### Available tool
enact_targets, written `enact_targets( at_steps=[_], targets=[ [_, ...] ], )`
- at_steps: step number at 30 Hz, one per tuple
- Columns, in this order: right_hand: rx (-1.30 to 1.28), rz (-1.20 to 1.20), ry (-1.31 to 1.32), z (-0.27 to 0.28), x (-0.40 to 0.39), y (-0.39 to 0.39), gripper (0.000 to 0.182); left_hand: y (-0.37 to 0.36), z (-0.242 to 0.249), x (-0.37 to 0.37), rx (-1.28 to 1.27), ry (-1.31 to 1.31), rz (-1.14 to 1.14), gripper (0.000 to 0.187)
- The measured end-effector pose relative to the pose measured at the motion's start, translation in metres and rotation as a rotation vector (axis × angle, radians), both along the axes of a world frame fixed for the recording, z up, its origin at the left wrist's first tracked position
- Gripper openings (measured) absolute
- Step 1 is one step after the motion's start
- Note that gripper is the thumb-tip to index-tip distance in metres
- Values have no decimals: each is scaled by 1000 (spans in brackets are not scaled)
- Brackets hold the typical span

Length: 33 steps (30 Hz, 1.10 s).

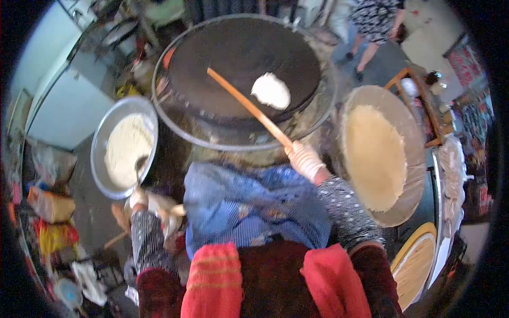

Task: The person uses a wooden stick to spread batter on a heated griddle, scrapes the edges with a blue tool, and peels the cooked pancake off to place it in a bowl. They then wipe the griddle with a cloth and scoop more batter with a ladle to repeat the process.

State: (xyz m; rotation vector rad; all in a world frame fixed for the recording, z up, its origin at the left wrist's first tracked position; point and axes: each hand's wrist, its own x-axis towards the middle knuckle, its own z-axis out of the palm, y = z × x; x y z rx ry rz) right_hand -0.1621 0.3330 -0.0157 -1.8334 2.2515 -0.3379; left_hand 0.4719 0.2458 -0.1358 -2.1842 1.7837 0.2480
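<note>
My right hand [306, 160], in a pale glove, is closed around one end of a long wooden spreader [248, 106]. The spreader slants up and left over a large dark round griddle [222, 47]. Right of the stick, a white blob of batter [271, 91] lies on the griddle. On the left, my gloved left hand [139, 198] is at the near rim of a metal basin [97, 151], closed on the handle of a ladle [141, 162]. The ladle's bowl rests in the pale batter [123, 146] inside the basin.
A metal ring [207, 142] surrounds the griddle. At right stands a wide lined basket [416, 191] holding thin round pancakes [374, 159]. A round wooden board [416, 265] sits below it. Blue cloth [254, 206] covers my lap. Another person [375, 26] stands at the upper right.
</note>
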Motion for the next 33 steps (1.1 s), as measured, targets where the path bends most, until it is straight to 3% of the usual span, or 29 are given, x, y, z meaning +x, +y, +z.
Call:
enact_targets(
  at_steps=[1,2,3,4,5,7,8,9,12,13,16,17,21,25,27,30,33],
  targets=[
    [-11,-102,-27,-5,-10,-7,37,-6,6,-10,65,-71,-92,44],
    [12,-126,-35,12,-19,-15,37,-31,-30,16,200,-63,-81,52],
    [-46,-124,-35,16,-20,-20,38,-22,45,-51,163,-44,71,55],
    [-142,-125,-32,34,-8,-17,40,-19,82,-91,23,-61,1,54],
    [-24,-122,-117,44,-3,-19,41,-16,105,-117,-108,-88,-56,53],
    [103,-63,-18,39,4,-18,40,-25,145,-170,-277,21,-320,44],
    [101,-87,-38,36,2,-19,39,-22,163,-206,-501,119,-549,30],
    [111,-111,-65,29,-1,-17,38,-14,183,-244,-467,254,-617,20],
    [15,-215,-110,19,-15,-34,38,1,172,-337,-607,420,-870,20],
    [15,-194,-125,24,-9,-33,39,10,173,-367,-465,343,-903,26],
    [102,-104,-48,14,0,-32,38,29,121,-429,-486,452,-871,44],
    [8,-191,-79,17,-5,-26,36,33,102,-443,-488,452,-890,52],
    [-88,-162,-69,32,-14,-25,38,48,101,-470,-468,460,-861,69],
    [-65,-37,129,-5,-35,-31,35,31,103,-473,-339,523,-863,60],
    [-50,-156,118,5,-38,-40,35,25,100,-473,-292,519,-855,55],
    [-42,-122,84,16,-25,-34,38,24,115,-479,-144,415,-801,55],
    [61,-196,85,15,-34,-32,39,24,113,-476,-160,395,-827,57]
  ],
)
